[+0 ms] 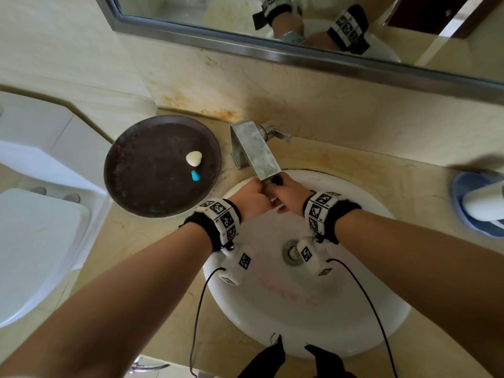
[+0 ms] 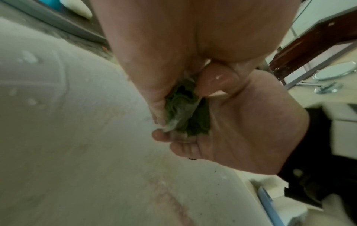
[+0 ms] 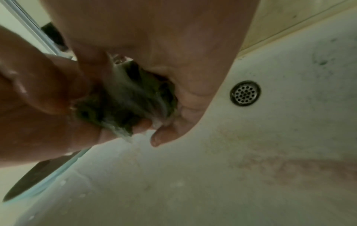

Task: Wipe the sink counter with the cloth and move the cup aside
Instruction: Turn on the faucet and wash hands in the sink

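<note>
Both hands meet under the spout of the metal faucet [image 1: 256, 148], above the white sink [image 1: 354, 309]. My left hand [image 1: 257, 193] and right hand [image 1: 283, 196] squeeze a wet dark green cloth [image 2: 183, 110] between them. In the right wrist view, water streaks run over the cloth [image 3: 125, 97]. From the head view only a dark bit of the cloth [image 1: 277, 180] shows above the right hand. A white cup [image 1: 484, 204] sits on a blue dish [image 1: 461, 211] on the beige counter [image 1: 409, 181] at the far right, blurred and apart from both hands.
A dark round tray [image 1: 161, 165] left of the faucet holds a white shell-like piece [image 1: 194, 158] and a small blue object [image 1: 195, 176]. A white toilet [image 1: 35, 241] stands at the left. The mirror [image 1: 300, 36] runs along the back wall. The drain [image 1: 293, 252] is in the basin.
</note>
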